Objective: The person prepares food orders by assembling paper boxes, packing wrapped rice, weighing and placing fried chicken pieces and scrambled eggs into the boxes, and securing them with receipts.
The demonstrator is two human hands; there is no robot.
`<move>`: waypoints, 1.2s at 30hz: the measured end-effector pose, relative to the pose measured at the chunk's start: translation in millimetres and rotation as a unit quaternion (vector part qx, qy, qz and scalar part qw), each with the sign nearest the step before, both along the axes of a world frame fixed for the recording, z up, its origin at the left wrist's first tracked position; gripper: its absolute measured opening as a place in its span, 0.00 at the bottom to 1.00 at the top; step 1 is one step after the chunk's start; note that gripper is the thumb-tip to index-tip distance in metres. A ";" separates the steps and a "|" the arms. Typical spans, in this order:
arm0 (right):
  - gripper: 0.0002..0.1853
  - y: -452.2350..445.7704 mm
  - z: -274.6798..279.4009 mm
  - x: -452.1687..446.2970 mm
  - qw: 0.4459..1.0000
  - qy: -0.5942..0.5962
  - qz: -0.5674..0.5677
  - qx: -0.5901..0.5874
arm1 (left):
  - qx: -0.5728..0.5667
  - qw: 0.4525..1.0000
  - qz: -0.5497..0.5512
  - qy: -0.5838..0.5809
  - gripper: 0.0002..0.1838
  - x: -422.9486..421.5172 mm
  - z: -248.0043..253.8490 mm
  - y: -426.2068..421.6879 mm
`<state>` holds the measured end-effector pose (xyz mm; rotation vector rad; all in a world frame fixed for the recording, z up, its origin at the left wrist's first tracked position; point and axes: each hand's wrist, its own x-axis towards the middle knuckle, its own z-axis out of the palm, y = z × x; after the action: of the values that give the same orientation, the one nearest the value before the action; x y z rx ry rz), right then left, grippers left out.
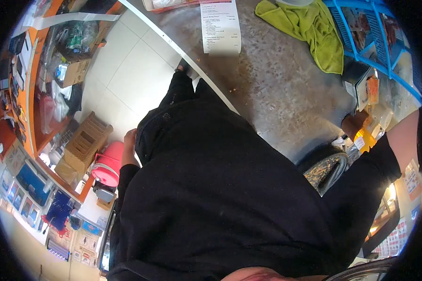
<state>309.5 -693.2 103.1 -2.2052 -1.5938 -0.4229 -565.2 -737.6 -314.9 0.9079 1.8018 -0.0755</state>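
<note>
My left hand [130, 139] hangs at my left side against my black clothing [211, 178]. Its fingers are mostly hidden behind the cloth, so I cannot tell what they do. My right forearm [404, 133] comes out of a black sleeve and runs off at the right edge; the hand is out of sight. A printed receipt [222, 28] lies on the worn metal table [267, 84] in front of me. A crumpled green cloth [309, 30] rests to the right of it.
Blue plastic baskets [382, 42] stand at the table's far right. Below them are an orange-yellow packet [365, 139] and a dark pan-like container [328, 171] with crumbs. On the left are orange shelves [33, 93], a brown crate [86, 143], a pink bucket [110, 161] and floor tiles [126, 70].
</note>
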 end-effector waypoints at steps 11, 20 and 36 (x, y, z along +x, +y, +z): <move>0.17 -0.8 11.1 -17.2 0.996 -0.061 0.014 -0.066 | -0.026 0.994 0.096 -0.051 0.21 -4.2 -13.4 -1.9; 0.17 -4.9 5.3 -1.0 0.997 -0.041 -0.024 -0.062 | 0.029 0.985 -0.159 0.061 0.21 7.7 2.4 5.1; 0.26 11.5 -6.8 -14.8 0.993 -0.118 0.011 -0.010 | 0.100 0.959 -0.252 0.084 0.21 8.6 -3.0 15.1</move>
<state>294.7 -681.8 96.3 -2.2169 -1.7462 -0.6848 -556.7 -722.6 -317.8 1.5330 1.7108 -0.3051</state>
